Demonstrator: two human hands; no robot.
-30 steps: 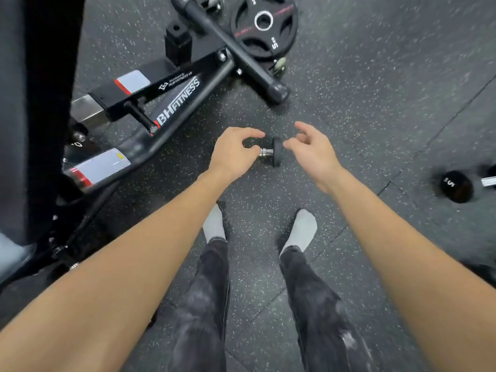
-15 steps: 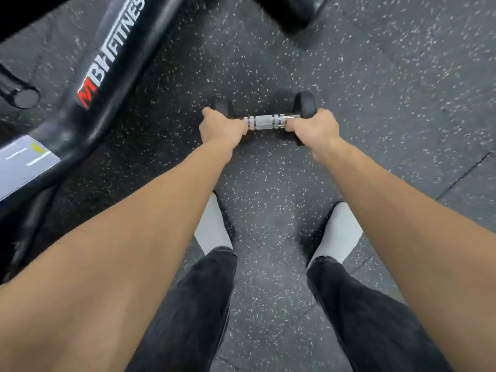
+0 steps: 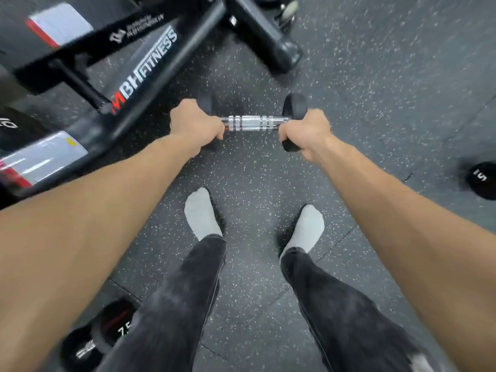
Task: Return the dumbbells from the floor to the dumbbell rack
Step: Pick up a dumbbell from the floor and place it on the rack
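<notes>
Dumbbell: the dumbbell (image 3: 252, 122) lies level between both hands, above the speckled floor (image 3: 375, 76), ahead of the socked feet; whether it has left the floor I cannot tell.
Left hand: the left hand (image 3: 194, 124) is curled over the left head, which is mostly hidden.
Right hand: the right hand (image 3: 306, 132) wraps the right head, beside the chrome handle.
Doing it well: keep the bar level, lift with both ends together, and hold it close while turning toward the rack, which is out of view.
In the way: the black machine frame (image 3: 139, 76) sits just left of the dumbbell.
Around: a second dumbbell (image 3: 480, 183) lies well to the right; a third dumbbell (image 3: 104, 336) lies near the left leg.
</notes>
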